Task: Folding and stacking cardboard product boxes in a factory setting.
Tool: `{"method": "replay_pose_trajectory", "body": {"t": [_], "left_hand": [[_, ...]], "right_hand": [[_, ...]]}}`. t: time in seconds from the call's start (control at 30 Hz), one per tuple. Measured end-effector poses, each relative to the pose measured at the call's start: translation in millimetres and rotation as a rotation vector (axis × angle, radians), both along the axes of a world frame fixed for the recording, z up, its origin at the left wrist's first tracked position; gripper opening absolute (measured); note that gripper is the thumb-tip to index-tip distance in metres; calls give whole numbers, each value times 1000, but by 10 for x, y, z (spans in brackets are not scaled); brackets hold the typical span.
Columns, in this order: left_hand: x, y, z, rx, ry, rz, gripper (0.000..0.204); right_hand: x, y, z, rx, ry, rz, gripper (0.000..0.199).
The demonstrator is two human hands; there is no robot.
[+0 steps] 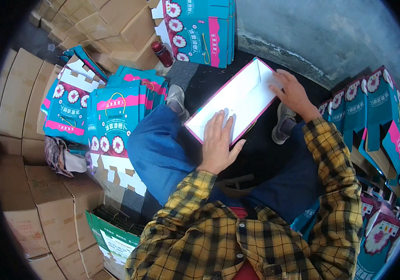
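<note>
Between my knees sits a gift carton (242,95) with a white inside and a thin pink rim, tilted from lower left to upper right. My left hand (218,144) lies over its lower-left part, fingers stretched and spread on the white surface, thumb out past the near edge. At the carton's upper-right end is my right hand (295,93), its fingers apart and touching the white surface by the rim. The underside of the carton is hidden from me.
Flat teal and pink cartons (116,112) lie stacked at the left, with another stack (200,32) by the wall. Made-up teal cartons (368,107) stand in rows at the right. Brown boxes (41,200) pile up at the left. A dark red bottle (162,53) stands beyond my shoe.
</note>
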State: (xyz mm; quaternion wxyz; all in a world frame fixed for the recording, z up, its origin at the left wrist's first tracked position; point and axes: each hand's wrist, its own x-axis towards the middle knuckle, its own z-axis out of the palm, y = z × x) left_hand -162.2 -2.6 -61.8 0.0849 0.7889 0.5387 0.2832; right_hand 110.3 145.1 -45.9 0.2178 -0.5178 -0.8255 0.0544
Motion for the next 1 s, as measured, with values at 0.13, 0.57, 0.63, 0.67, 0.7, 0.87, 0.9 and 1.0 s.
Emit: {"method": "replay_pose_trajectory", "body": {"t": [0.13, 0.57, 0.63, 0.67, 0.7, 0.87, 0.9, 1.0], "left_hand": [[-270, 17, -266, 170, -409, 329, 60], [-1028, 31, -1116, -1362, -1889, 483, 51], [-1153, 4, -1495, -1330, -1810, 433, 46], [-1120, 40, -1501, -1351, -1843, 396, 44], [-1015, 89, -1365, -1372, -1837, 380, 44], [-925, 225, -789, -698, -1699, 212, 44], [-945, 264, -730, -570, -1693, 217, 47], [-968, 294, -748, -439, -1600, 216, 60]], "right_hand": [[196, 329, -136, -128, 179, -123, 59], [339, 447, -581, -973, 344, -275, 67], [379, 390, -765, -1068, 433, -37, 50], [499, 433, -814, -1059, 432, -48, 50], [676, 471, -870, -936, 478, 111, 44], [328, 363, -175, -1288, 1299, 33, 50], [199, 259, 17, -1291, 1294, 38, 50], [128, 75, 190, -1038, 1230, 69, 64]]}}
